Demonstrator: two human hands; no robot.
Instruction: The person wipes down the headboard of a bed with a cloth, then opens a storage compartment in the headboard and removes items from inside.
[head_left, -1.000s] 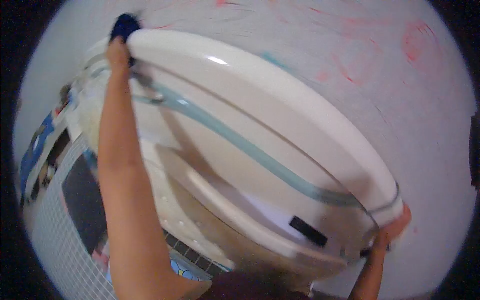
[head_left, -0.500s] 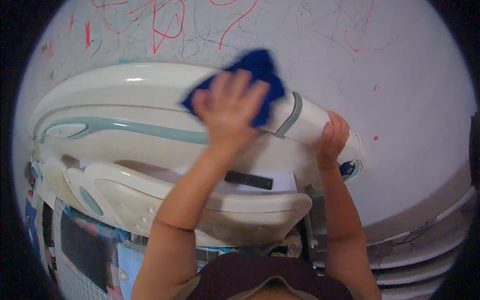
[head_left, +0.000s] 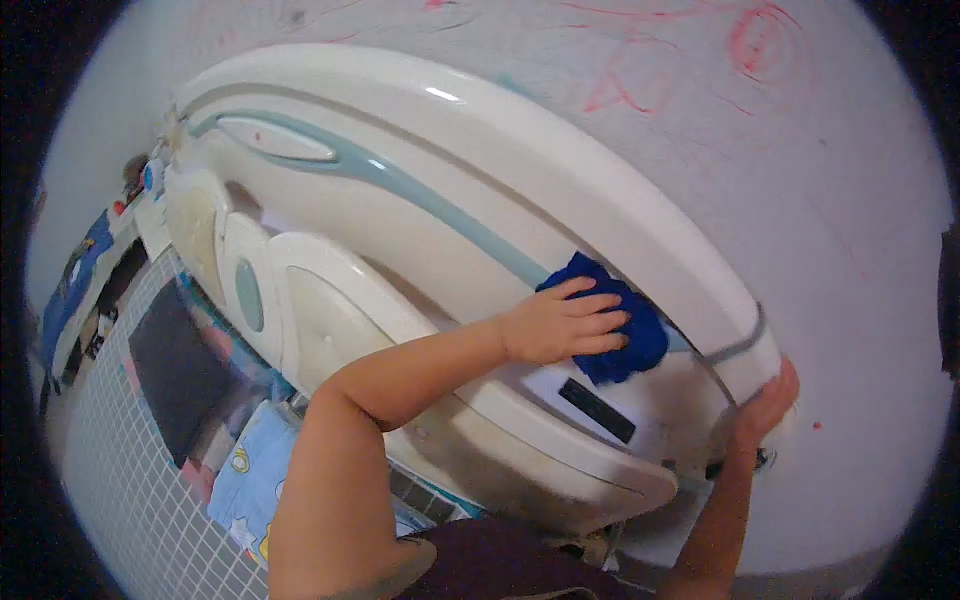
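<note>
My left hand (head_left: 565, 322) presses a crumpled dark blue cloth (head_left: 625, 345) against the face of a glossy white curved unit (head_left: 560, 185) with teal trim. The fingers are spread over the cloth and keep hold of it. At the unit's right end, just past a grey band (head_left: 738, 340), my right hand (head_left: 768, 405) grips the rounded edge, with part of its fingers hidden behind. Below the cloth, a black remote-like bar (head_left: 597, 411) lies on the ledge, close to my left hand.
A lower white curved panel (head_left: 400, 310) juts out in front of the ledge. The wall (head_left: 850, 200) behind has red scribbles. At lower left are a white grid rack (head_left: 130, 480), a dark grey cloth (head_left: 185, 370) and a light blue patterned cloth (head_left: 255, 470).
My left hand has moved the blue cloth from the unit's top edge down onto its front face. My right hand stays at the right end. The camera view has tilted and shifted.
</note>
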